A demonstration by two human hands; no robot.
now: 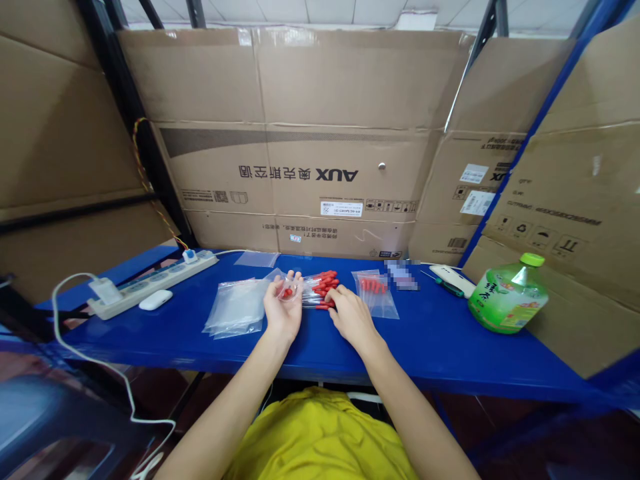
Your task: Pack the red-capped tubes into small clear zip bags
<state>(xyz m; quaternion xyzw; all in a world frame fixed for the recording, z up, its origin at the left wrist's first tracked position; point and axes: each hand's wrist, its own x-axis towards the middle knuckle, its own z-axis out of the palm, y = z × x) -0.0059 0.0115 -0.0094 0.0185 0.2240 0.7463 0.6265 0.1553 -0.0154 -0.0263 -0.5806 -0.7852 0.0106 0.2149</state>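
My left hand [283, 308] is turned palm up, its fingers curled round a clear plastic bag [289, 285] with a small red end showing inside. My right hand [351, 317] reaches over a pile of slim red-ended sticks [316, 283], which have pale, shiny shafts. Its fingertips close on the red end of one at the near side of the pile. Left of my left hand lies a stack of clear plastic bags [235, 308]. Beyond my right hand, another clear bag [383, 305] lies flat with several red-ended sticks in it.
On the blue table [420, 353] are a power strip [155, 283] and white case [155, 300] at left. A flat clear bag [257, 259] lies at the back. A green-capped bottle [509, 297] and a white and green tool [453, 280] stand right. Cardboard [300, 80] walls the back.
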